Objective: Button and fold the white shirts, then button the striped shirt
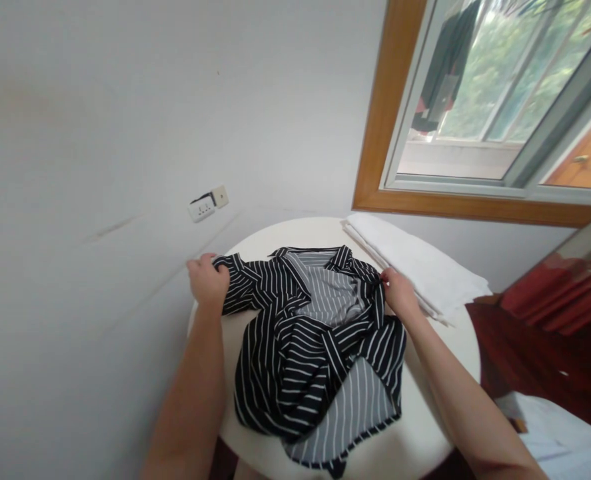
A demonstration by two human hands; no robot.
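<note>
A black shirt with white stripes lies crumpled on a round white table, its grey inside showing at the collar and the hem. My left hand is closed on the shirt's left shoulder edge near the table's left rim. My right hand pinches the shirt's right shoulder edge. Both forearms reach in from the bottom of the view.
A folded white cloth lies at the table's far right, just beyond my right hand. A wall socket sits on the white wall behind. A wood-framed window is at upper right, and red fabric lies to the right.
</note>
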